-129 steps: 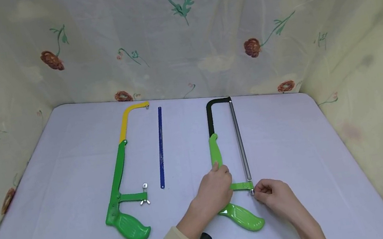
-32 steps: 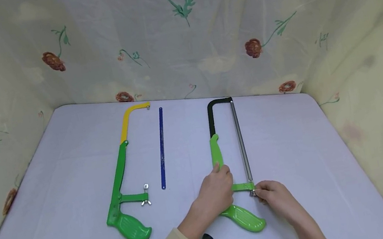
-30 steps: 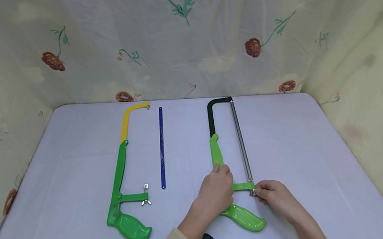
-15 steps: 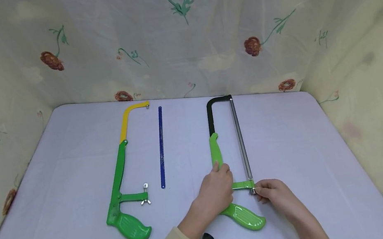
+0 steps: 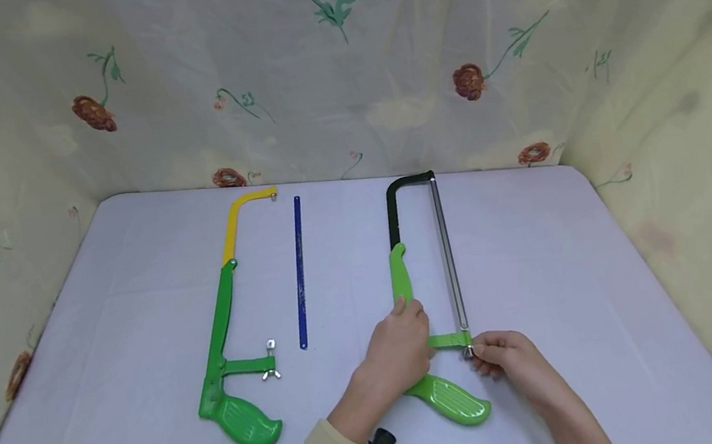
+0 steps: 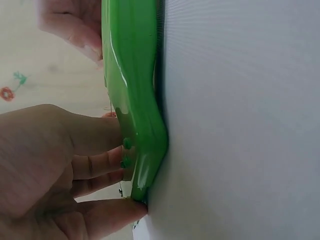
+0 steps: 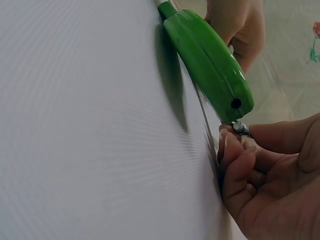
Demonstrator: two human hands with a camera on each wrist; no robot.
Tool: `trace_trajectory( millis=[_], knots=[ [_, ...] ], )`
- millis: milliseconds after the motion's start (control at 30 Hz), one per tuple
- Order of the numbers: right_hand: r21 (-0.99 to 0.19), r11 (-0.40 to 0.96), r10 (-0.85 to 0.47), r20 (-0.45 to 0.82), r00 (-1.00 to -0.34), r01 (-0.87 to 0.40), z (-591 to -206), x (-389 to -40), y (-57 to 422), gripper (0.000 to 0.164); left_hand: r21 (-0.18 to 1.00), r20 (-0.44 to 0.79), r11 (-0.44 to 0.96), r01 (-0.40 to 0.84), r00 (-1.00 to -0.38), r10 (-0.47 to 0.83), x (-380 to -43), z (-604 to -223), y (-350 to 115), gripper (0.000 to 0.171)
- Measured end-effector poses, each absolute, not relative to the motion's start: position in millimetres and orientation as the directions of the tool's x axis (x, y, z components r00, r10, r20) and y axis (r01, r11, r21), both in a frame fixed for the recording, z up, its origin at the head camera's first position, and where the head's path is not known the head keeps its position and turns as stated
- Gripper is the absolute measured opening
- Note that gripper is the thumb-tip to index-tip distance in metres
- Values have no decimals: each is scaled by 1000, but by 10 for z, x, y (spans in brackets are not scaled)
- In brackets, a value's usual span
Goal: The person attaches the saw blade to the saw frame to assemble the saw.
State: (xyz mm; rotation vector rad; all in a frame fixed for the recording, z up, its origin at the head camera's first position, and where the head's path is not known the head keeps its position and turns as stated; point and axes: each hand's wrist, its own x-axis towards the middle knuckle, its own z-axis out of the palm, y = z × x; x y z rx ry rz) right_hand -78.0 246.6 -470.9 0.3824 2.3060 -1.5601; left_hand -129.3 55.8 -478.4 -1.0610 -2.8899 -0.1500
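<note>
Pale table (image 5: 542, 247) beneath two hacksaws (image 5: 222, 317) (image 5: 454, 400), one blue blade (image 5: 300, 273)

Flowered cloth (image 5: 334, 85) behind pale table (image 5: 529, 256)

Worktop (image 5: 527, 241): pale lilac-white, far corners rounded, left and right edges splaying out toward the near side. Cream floral sheeting (image 5: 159, 36) stands behind the far edge and along both sides (cloth or plastic, can't tell). Print: rust-red flowers (image 5: 469, 82) on green stems, plus thin green sprigs (image 5: 248, 100) with pinkish buds. One flower sits low past the far edge, left of middle; another near the far right corner. Faint pinkish smudge (image 5: 654, 238) just outside the right edge. Light's soft and diffuse; far sheeting reads grayer, creased. Both wrist views: fine ripple pattern on the worktop, blurry sheeting beyond.
</note>
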Motion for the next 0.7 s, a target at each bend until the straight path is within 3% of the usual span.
trace_trajectory(
  millis=[433,700],
  knots=[
    [-905,177,-60,-402,-914,387,-4707,-745,2515,25,32,119,750,661,-748,653,-1279,-4792,556,45],
    [-909,159,-95,-402,-911,385,-4727,-743,2563,26,21,139,748,663,-743,654,-1275,-4793,548,44]
  ],
)
